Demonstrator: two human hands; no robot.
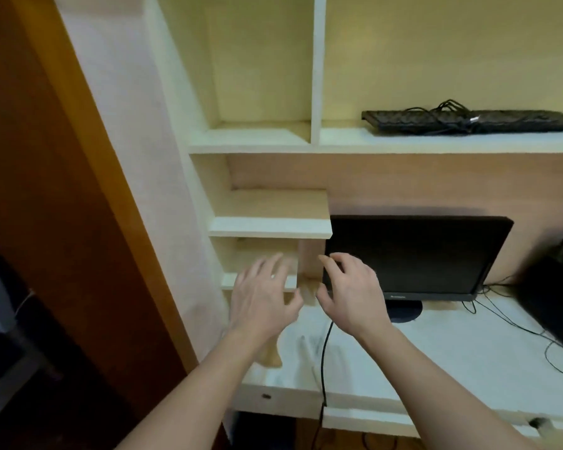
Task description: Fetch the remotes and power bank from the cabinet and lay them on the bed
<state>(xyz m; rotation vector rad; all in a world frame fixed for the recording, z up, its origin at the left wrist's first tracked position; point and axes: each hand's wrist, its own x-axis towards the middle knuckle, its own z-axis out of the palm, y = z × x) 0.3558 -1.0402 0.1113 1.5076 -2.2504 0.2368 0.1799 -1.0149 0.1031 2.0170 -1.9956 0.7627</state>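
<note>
Reaching toward pale laminate cabinet [270, 227] shelves: left hand [264, 297], right hand [351, 293], both hands splayed, empty.

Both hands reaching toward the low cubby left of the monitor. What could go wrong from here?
1. The right hand is close to the monitor edge; a careless reach might nudge it.
2. A black cable runs over the desk edge under the right forearm and could snag on withdrawal.
3. No remotes or power bank are visible; the left hand partly hides the low cubby, so the grab may be blind.
</note>
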